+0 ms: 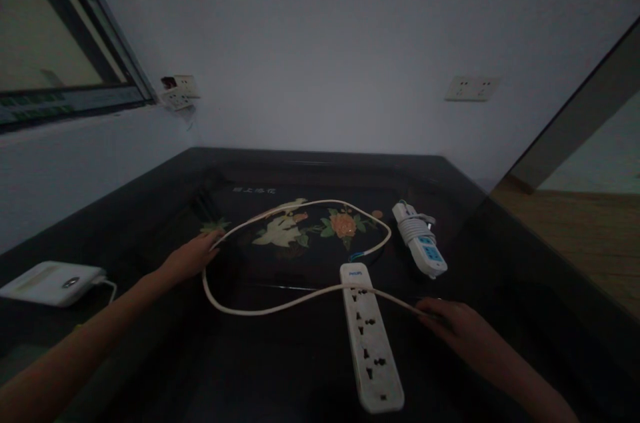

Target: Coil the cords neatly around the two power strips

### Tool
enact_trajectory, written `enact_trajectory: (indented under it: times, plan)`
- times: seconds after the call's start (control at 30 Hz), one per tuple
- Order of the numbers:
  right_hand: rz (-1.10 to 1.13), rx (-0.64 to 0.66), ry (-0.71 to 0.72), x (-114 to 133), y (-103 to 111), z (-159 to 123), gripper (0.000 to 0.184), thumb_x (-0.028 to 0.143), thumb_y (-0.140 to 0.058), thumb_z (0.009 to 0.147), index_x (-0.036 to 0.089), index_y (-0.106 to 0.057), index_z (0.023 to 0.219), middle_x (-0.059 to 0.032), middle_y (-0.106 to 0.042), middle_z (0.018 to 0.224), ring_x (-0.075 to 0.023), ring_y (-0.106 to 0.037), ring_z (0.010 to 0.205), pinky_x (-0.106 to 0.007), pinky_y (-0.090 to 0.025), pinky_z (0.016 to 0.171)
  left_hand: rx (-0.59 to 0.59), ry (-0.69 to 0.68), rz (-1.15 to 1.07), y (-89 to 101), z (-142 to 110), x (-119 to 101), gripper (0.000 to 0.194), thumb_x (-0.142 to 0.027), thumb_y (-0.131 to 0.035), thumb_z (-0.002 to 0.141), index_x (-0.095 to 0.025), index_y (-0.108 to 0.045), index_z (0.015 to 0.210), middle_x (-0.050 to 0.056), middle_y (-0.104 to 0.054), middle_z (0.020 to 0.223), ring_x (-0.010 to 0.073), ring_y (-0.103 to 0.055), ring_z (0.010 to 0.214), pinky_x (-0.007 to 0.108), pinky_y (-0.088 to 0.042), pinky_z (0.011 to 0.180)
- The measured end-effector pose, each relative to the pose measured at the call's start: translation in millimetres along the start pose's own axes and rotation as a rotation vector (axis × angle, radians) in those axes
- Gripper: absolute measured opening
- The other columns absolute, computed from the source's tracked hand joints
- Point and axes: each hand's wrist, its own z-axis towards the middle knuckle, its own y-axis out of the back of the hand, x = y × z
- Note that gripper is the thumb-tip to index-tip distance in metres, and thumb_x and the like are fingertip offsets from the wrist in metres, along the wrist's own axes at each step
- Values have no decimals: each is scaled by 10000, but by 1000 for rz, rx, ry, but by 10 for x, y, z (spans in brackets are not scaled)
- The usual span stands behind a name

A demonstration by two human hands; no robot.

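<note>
A long white power strip (371, 337) lies on the dark table (280, 369), its cream cable (280, 306) looped in a wide ring over the table's painted flower picture (310, 226). My left hand (193, 256) reaches to the left bend of the cable, fingers curled against it. My right hand (453, 323) rests at the cable's right end, fingers closed around it. The cable crosses over the strip's top end.
A second, smaller white power strip (420, 239) with blue sockets and its cord wound around it lies right of the loop. A flat white device (53, 283) with a cord sits at the table's left edge. Wall sockets (473, 88) are behind; a window (55, 43) is at left.
</note>
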Motion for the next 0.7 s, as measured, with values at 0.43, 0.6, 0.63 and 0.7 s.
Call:
enact_trajectory:
  times: [0.43,0.6,0.63,0.7]
  plan:
    - [-155,-266,413,550,405,448,208,241,-458,917,209,-663,907,-64,-644,902,-210,-607,864,-351,-487,771,-48,-534,-462,9,-316,-1706,404,-357,-465,914,-260,-455,1306,87,-512,1319,228,-491,1207,394,-390,1034]
    - [-329,-288,513,768,414,818,170,193,-515,903,192,-684,917,-74,-627,900,-217,-580,868,-362,-478,766,-58,-481,-619,-156,-296,-2113,399,-319,-515,883,-239,-490,1273,79,-644,1081,226,-623,929,353,-476,829]
    - [-377,-315,518,780,404,878,160,197,-531,897,190,-690,912,-77,-625,887,-225,-572,864,-377,-474,770,-59,-471,-635,-169,-264,-2124,335,-317,-491,895,-231,-528,1216,65,-664,988,219,-633,860,334,-479,773]
    - [-446,-370,525,776,387,972,140,199,-561,883,178,-698,905,-85,-625,873,-244,-561,876,-432,-455,821,-64,-470,-658,-169,-210,-2118,243,-318,-427,924,-212,-587,1073,42,-664,849,205,-630,775,300,-462,694]
